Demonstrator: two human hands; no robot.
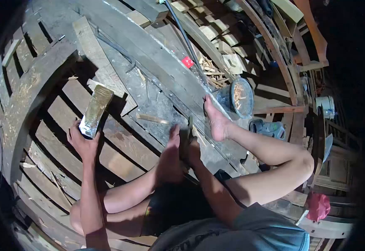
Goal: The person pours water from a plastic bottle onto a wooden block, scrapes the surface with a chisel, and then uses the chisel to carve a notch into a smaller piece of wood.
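Note:
My left hand (84,140) grips the near end of a rectangular block (96,106), its thumb and fingers on either side. The block is brownish-gold at the far end and shines brightly near my fingers. It lies over the wooden slats, close to a pale plank. Between my legs, my right hand (192,152) is closed beside my bare foot (172,150). A dark, narrow thing (190,125) sticks up from that hand; its kind is hard to make out in shadow. A short wood strip (153,119) lies on the grey floor between the two hands.
A wide plank (103,62) lies beyond the block, and a curved timber (36,83) arches at the left. Behind my other foot (216,119) stands a bucket (242,98) with wood scraps. A red item (187,62) and stacked wood pieces (222,35) are farther back.

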